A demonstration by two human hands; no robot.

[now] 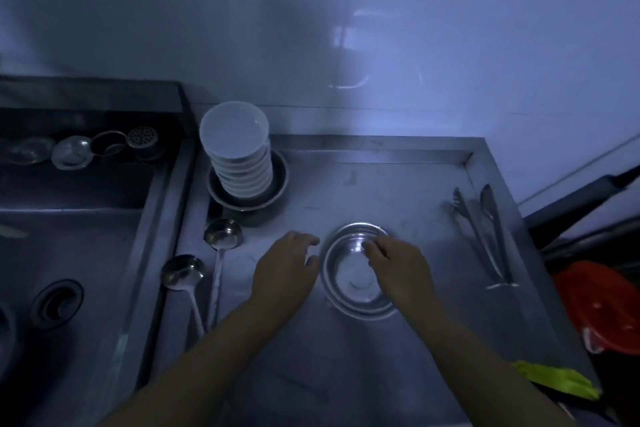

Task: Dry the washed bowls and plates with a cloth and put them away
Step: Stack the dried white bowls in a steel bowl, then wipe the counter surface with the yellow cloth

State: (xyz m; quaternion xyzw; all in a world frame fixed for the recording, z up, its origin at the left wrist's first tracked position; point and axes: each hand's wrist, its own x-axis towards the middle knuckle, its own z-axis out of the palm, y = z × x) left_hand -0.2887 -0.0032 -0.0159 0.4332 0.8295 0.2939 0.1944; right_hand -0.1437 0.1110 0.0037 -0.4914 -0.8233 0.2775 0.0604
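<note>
A dim steel kitchen counter [398, 184] beside a sink. A shallow round metal bowl [356, 277] sits mid-counter; the left hand [284, 270] hovers loosely spread at its rim, and the right hand [398, 270] reaches inside, fingers relaxed, likely to lift it. A stack of white bowls [239, 152] stands behind.

Steel bowl [356, 276] mid-counter [398, 184]. Right hand [398, 265] fingers over its rim; left hand [285, 269] just beside it, fingers loosely curled. White bowl stack [239, 152] at far-left corner.

steel bowl [356, 279] upright, near the front middle of the worktop [398, 184].
stack of white bowls [239, 152] stands in a steel dish [247, 199] at the back left corner; yellow-green cloth [557, 380] crumpled at the front right edge.
</note>
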